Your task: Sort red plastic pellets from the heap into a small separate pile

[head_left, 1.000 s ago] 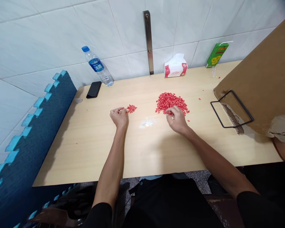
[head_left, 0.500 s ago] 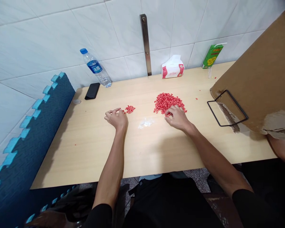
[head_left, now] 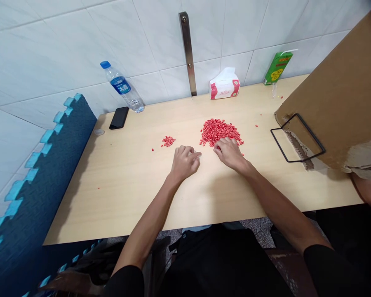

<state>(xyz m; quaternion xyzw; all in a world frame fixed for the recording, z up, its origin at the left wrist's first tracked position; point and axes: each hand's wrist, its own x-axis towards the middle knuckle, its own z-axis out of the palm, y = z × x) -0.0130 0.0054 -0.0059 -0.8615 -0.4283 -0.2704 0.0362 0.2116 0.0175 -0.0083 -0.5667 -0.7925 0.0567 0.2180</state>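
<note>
My left hand (head_left: 185,161), fingers curled and index finger pointing right, is over the spot of the small clear pieces and hides nearly all of them. Whether a clear piece is pinched in it is too small to tell. At the near edge of a large heap of small red capsule-like pieces (head_left: 218,130) rests my right hand (head_left: 228,152), its fingers bent together. Its fingertips are by the heap, and what they hold is hidden. A smaller cluster of the red pieces (head_left: 168,141) lies left of the heap, with one single red piece (head_left: 152,149) beside it.
Along the wall stand a water bottle (head_left: 123,87), a tissue pack (head_left: 224,86) and a green drink carton (head_left: 277,68). A black phone (head_left: 119,118) lies at the back left. Blue foam board (head_left: 58,165) borders the left; cardboard (head_left: 334,95) with a black wire frame (head_left: 320,152) borders the right.
My left hand has moved right, from beside the small red cluster to the clear pieces, and a single red piece now shows where it was. My right hand has stayed at the heap.
</note>
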